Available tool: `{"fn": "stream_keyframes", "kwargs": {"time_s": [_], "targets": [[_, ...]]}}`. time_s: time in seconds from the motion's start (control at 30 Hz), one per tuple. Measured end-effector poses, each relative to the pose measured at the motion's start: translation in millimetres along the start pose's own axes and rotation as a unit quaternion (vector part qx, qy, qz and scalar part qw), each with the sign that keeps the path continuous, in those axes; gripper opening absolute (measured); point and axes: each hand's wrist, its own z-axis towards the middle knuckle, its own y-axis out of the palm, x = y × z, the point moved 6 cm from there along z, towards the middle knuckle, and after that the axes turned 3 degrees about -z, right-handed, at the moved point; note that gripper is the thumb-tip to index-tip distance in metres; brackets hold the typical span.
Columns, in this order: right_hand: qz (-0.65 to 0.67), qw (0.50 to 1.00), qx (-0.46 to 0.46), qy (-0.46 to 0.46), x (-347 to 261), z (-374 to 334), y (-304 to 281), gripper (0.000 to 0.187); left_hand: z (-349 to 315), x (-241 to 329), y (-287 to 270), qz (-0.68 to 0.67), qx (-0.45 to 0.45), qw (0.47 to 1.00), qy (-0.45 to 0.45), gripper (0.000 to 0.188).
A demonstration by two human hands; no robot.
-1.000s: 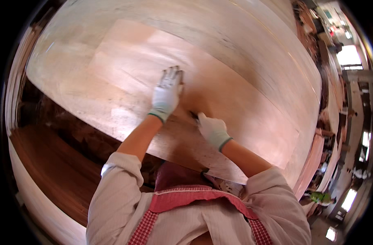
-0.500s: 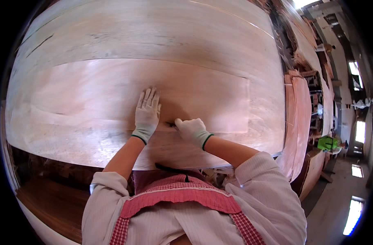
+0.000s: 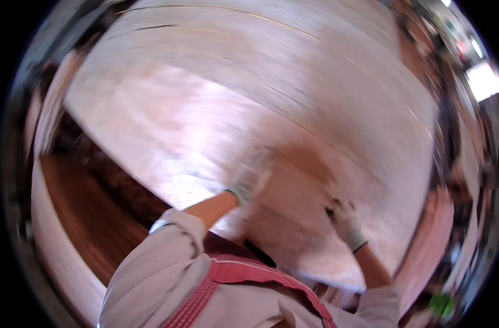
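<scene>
A long, thin pinkish wood veneer sheet (image 3: pixel 167 104) lies on a larger pale wood sheet (image 3: pixel 227 46). My left hand (image 3: pixel 253 172), in a white glove with a green cuff, rests on the veneer, fingers stretched out and smeared by motion. Nothing shows in its grasp. To the right and nearer my body, my gloved right hand (image 3: pixel 346 223) is over the sheets with its fingers bent. A small dark object (image 3: pixel 330 212) shows at its thumb side, too blurred to name. Whether that hand touches the wood I cannot tell.
More reddish veneer sheets (image 3: pixel 429 229) are stacked beyond the right edge. A dark brown board (image 3: pixel 88 213) lies lower, at the left, beside a shadowed gap with scraps (image 3: pixel 132 188). A bright green patch (image 3: pixel 441 304) shows at the lower right.
The whole view has turned and blurred, so the sheets now slant down to the right. My right hand has moved away from the left one, rightward, and its fist has loosened somewhat.
</scene>
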Motion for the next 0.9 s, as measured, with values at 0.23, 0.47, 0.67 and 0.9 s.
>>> {"fn": "stream_keyframes", "kwargs": {"time_s": [0.23,0.47,0.67,0.9], "targets": [[0.041,0.986,-0.155,0.055,-80,44,7,0.037,-1,-136,-108,-0.190,0.268,0.932,-0.152,0.043],[0.044,0.906,-0.242,0.344,-67,135,-8,0.039,-74,-521,-258,0.027,0.347,0.874,-0.338,0.052],[0.041,0.998,-0.011,0.043,-289,487,-20,0.037,-93,-655,-292,-0.177,0.204,0.905,-0.328,0.076],[-0.053,0.981,0.029,-0.186,-590,715,35,0.017,-82,-675,-293,-0.184,0.214,0.919,-0.274,0.090]]}}
